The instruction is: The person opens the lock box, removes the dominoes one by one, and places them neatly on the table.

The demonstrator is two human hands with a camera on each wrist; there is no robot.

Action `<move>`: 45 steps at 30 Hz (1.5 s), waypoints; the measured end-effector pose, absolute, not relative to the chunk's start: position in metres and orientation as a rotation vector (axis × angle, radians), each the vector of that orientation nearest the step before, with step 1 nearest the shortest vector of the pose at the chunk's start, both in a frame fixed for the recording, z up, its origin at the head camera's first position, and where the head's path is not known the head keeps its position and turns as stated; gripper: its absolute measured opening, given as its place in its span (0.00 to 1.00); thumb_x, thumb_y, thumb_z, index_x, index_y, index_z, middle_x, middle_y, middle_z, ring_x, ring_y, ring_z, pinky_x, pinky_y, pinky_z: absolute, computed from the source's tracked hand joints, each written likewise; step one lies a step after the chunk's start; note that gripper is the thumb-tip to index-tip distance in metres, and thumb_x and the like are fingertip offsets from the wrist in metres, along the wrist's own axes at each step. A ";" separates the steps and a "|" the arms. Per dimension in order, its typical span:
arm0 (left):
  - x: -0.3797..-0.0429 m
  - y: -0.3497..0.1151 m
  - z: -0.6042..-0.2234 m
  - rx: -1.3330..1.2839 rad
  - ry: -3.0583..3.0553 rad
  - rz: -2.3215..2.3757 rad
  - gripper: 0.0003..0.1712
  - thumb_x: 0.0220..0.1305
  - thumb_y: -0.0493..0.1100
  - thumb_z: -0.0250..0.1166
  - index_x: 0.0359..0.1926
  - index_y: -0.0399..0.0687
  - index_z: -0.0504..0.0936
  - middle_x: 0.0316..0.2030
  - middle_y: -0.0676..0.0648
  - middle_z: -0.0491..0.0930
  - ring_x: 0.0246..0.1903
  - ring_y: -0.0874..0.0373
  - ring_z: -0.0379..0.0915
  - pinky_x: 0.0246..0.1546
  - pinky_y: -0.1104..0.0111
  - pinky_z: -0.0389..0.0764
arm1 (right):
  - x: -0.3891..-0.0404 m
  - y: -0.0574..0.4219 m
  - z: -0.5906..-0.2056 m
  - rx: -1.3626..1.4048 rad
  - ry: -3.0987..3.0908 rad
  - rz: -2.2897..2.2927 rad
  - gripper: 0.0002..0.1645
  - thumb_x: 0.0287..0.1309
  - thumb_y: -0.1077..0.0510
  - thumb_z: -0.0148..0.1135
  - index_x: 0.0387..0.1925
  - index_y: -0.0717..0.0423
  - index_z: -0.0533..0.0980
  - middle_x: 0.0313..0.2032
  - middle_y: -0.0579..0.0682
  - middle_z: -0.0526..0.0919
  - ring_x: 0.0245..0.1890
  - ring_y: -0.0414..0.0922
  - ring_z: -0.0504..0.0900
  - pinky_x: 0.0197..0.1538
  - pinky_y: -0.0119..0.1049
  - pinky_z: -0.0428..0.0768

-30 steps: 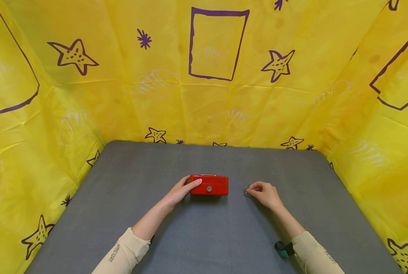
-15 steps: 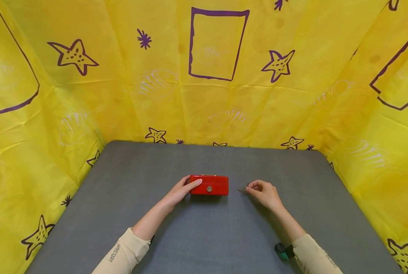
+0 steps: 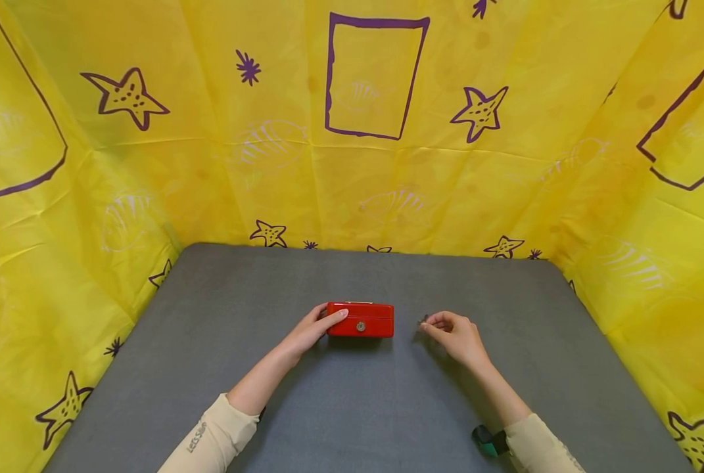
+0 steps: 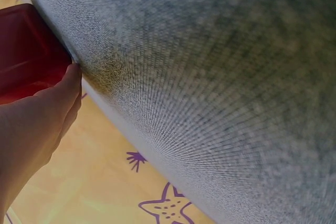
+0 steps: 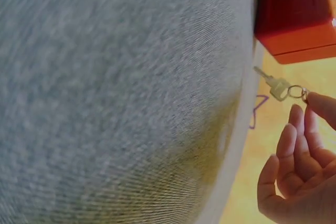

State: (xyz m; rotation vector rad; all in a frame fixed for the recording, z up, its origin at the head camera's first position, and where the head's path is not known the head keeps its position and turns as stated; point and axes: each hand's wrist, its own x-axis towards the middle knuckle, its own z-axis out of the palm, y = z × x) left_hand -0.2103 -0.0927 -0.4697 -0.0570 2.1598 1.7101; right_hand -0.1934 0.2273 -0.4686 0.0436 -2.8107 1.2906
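Observation:
A small red cash box (image 3: pixel 378 322) with a round lock (image 3: pixel 360 326) on its front stands on the grey table. My left hand (image 3: pixel 311 334) grips its left end, thumb along the front face and the other fingers round the side and back, partly hidden. To the right of the box, my right hand (image 3: pixel 459 336) pinches a small key ring (image 5: pixel 295 92) between thumb and index finger. A key (image 5: pixel 278 86) hangs from that ring, pointing away from the fingertips in the right wrist view. Key and box are apart, and the lid is down.
The grey tabletop (image 3: pixel 328 407) stretches round both hands. Yellow cloth (image 3: pixel 352 190) with purple starfish drawings walls the back and sides. A dark and green strap piece (image 3: pixel 489 441) sits by the right wrist.
The key has turned in my right fingers, first swinging out to the left and now showing shorter. My right hand has shifted slightly left. My left hand and the box stay put.

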 end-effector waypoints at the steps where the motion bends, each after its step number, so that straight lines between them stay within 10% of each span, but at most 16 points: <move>1: -0.210 -0.093 -0.470 -0.061 2.158 1.710 0.49 0.61 0.64 0.62 0.72 0.40 0.57 0.65 0.38 0.65 0.63 0.42 0.59 0.62 0.43 0.63 | -0.192 0.226 -0.467 0.046 -2.808 1.292 0.11 0.55 0.49 0.72 0.32 0.53 0.83 0.28 0.43 0.85 0.27 0.39 0.79 0.31 0.32 0.75; 45: -0.213 -0.091 -0.473 -0.041 2.168 1.741 0.48 0.61 0.62 0.63 0.72 0.38 0.58 0.64 0.38 0.67 0.63 0.43 0.60 0.63 0.44 0.61 | -0.160 0.172 -0.424 0.271 -2.689 1.431 0.05 0.55 0.54 0.72 0.31 0.46 0.82 0.27 0.40 0.85 0.28 0.37 0.82 0.34 0.33 0.80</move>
